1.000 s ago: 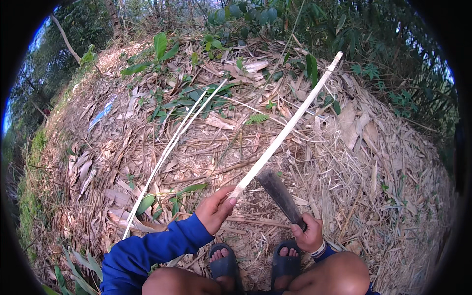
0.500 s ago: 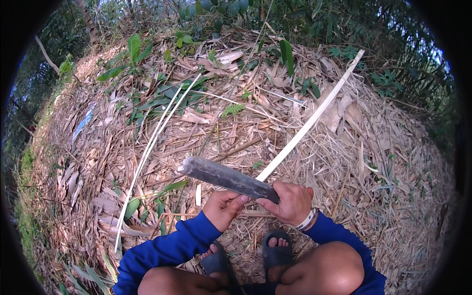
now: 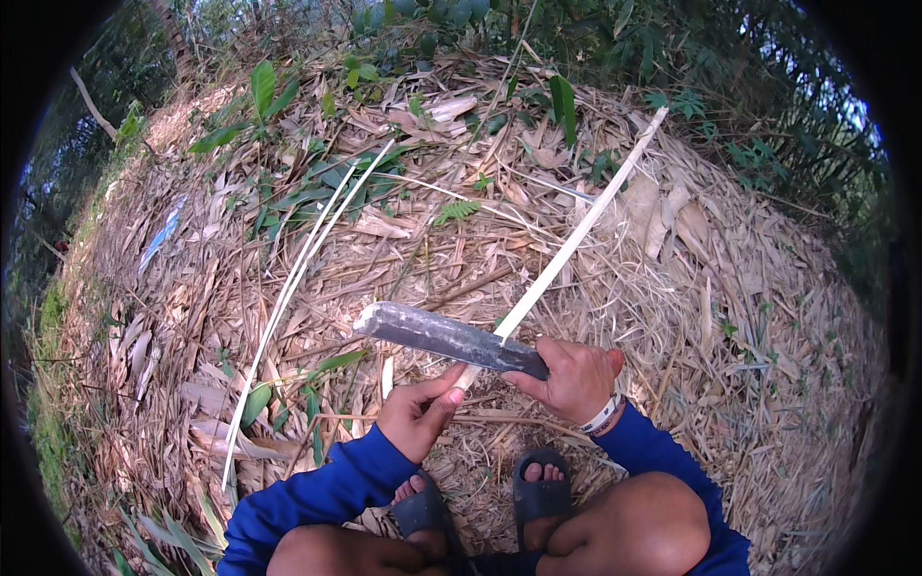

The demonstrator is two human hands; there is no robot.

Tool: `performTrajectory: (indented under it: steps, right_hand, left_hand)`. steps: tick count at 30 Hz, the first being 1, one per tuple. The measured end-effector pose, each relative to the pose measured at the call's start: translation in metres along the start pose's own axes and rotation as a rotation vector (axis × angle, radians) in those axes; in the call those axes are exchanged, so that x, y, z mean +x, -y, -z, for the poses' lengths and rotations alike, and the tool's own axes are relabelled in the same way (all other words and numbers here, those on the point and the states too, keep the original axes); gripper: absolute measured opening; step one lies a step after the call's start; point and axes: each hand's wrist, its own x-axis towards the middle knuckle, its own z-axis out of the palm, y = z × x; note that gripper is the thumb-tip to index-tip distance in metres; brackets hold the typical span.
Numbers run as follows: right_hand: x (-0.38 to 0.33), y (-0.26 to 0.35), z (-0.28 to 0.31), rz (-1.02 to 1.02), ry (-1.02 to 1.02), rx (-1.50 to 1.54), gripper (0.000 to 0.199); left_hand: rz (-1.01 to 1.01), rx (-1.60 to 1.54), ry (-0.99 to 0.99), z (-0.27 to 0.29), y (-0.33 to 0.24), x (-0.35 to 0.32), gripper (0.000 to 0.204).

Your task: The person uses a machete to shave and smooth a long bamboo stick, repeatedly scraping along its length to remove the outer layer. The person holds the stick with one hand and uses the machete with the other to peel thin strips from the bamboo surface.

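Note:
My right hand (image 3: 576, 379) is closed round the handle of a large knife (image 3: 442, 338) with a broad, dark, worn blade. The blade points left, across a long pale bamboo strip (image 3: 581, 230). My left hand (image 3: 419, 419) pinches the strip's near end just below the blade. From there the strip runs under the knife, then away to the upper right, where its far end is narrow in view. The knife hides the part of the strip beneath it, and I cannot tell how deeply its edge touches.
Two thin pale strips (image 3: 296, 274) lie on the ground to the left. Dry leaves and fine shavings (image 3: 624, 298) cover the slope. Green plants (image 3: 261, 101) grow farther off, and a blue scrap (image 3: 163, 233) lies far left. My sandalled feet (image 3: 543, 494) are close below my hands.
My left hand has drawn down and left with the bamboo strip, so its near end now shows below the blade. The strip's far end has swung left. The knife has tilted slightly.

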Motion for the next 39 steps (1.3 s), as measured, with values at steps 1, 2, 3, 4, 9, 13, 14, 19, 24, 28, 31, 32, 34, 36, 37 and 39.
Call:
performTrajectory:
  steps: [1,2,3,4,9,13,14,19,24,28,31,32,34,36,37,39]
  right_hand:
    - [0.004,-0.008,0.000,-0.028,-0.016,0.004,0.059]
    - [0.009,-0.016,-0.001,-0.054,-0.033,0.010,0.059]
    - [0.014,-0.023,-0.001,-0.084,-0.021,-0.020,0.059]
    - [0.018,-0.032,0.000,-0.115,-0.008,-0.051,0.059]
    - [0.037,-0.066,0.014,-0.346,0.079,-0.046,0.059]
    - [0.048,-0.123,0.021,-0.417,-0.049,-0.089,0.063]
    - [0.052,-0.146,0.030,-0.501,-0.088,-0.066,0.065]
    - [0.056,-0.215,0.074,-0.714,-0.278,-0.054,0.070]
    - [0.041,-0.111,0.050,-0.442,-0.155,0.152,0.060]
    - [0.008,-0.023,-0.006,-0.113,0.151,0.111,0.057]
    - [-0.015,0.011,-0.025,-0.003,0.220,0.068,0.060]
    - [-0.018,0.017,-0.027,0.025,0.247,0.068,0.061]
    - [-0.018,0.008,-0.030,0.006,0.222,0.041,0.061]
    - [-0.010,-0.008,-0.023,-0.015,0.157,0.001,0.061]
    - [-0.001,-0.018,-0.015,-0.109,0.110,0.013,0.062]
    - [0.024,-0.055,0.002,-0.297,0.046,0.027,0.063]
  left_hand:
    - [0.018,0.003,0.007,0.005,0.000,-0.003,0.038]
    - [0.035,0.008,0.010,0.012,0.001,-0.007,0.045]
    - [0.043,0.029,0.006,0.018,0.003,-0.012,0.045]
    - [0.052,0.051,0.001,0.024,0.008,-0.017,0.044]
    - [0.170,-0.052,-0.041,0.047,0.030,-0.055,0.043]
    - [0.149,0.024,-0.004,0.072,0.066,-0.082,0.043]
    - [0.211,0.034,-0.026,0.077,0.070,-0.097,0.043]
    - [0.284,-0.035,-0.106,0.097,0.091,-0.146,0.044]
    - [0.297,-0.028,-0.204,0.087,0.086,-0.119,0.046]
    - [0.250,0.008,-0.210,0.079,0.084,-0.107,0.045]
    - [0.238,-0.014,-0.164,0.070,0.080,-0.100,0.045]
    - [0.244,-0.013,-0.157,0.069,0.077,-0.102,0.045]
    - [0.230,-0.054,-0.127,0.074,0.081,-0.108,0.044]
    - [0.224,-0.095,-0.105,0.079,0.085,-0.116,0.044]
    - [0.232,-0.111,-0.106,0.083,0.086,-0.123,0.043]
    - [0.219,-0.088,-0.114,0.088,0.085,-0.133,0.043]
